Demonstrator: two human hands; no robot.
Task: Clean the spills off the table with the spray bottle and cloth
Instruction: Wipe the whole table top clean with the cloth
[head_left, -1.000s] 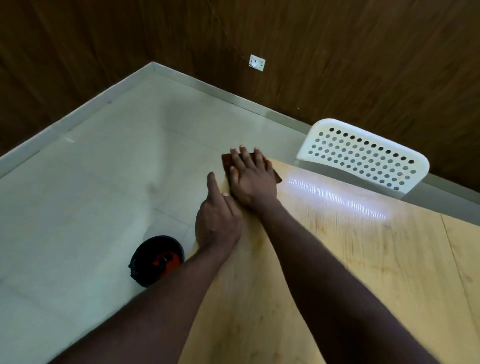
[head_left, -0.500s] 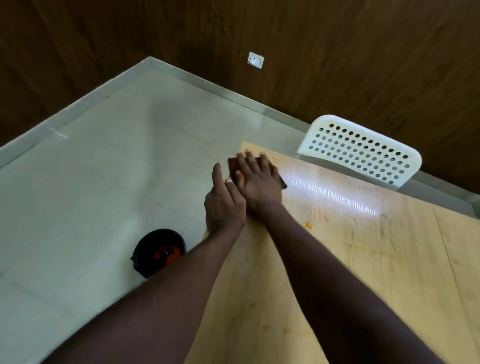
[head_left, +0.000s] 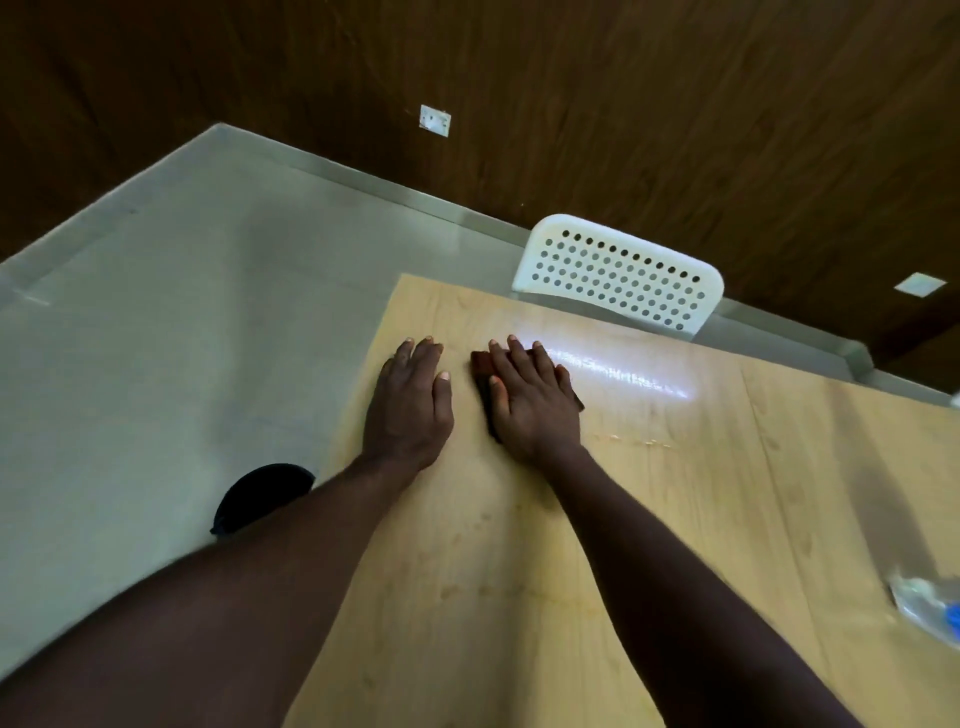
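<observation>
The cloth (head_left: 480, 364) is pressed flat on the table (head_left: 519, 597), near the far left corner. It is held down by the right hand (head_left: 535, 402), with fingers laid straight and a little spread on top of it. Only a dark edge of the cloth can be seen. The left hand (head_left: 410, 408) is laid flat on the wood just left of it, with fingers straight and close together, and nothing is held.

A moment ago the two hands were touching at the table's left edge. Now they are apart, and the cloth has been slid to the right. Small orange spots (head_left: 639, 441) are left on the wood right of the cloth, so more wiping is likely needed there.

A blurred clear bottle (head_left: 924, 605) with a blue part is seen at the near right. A white chair (head_left: 618, 275) is set at the far side.
</observation>
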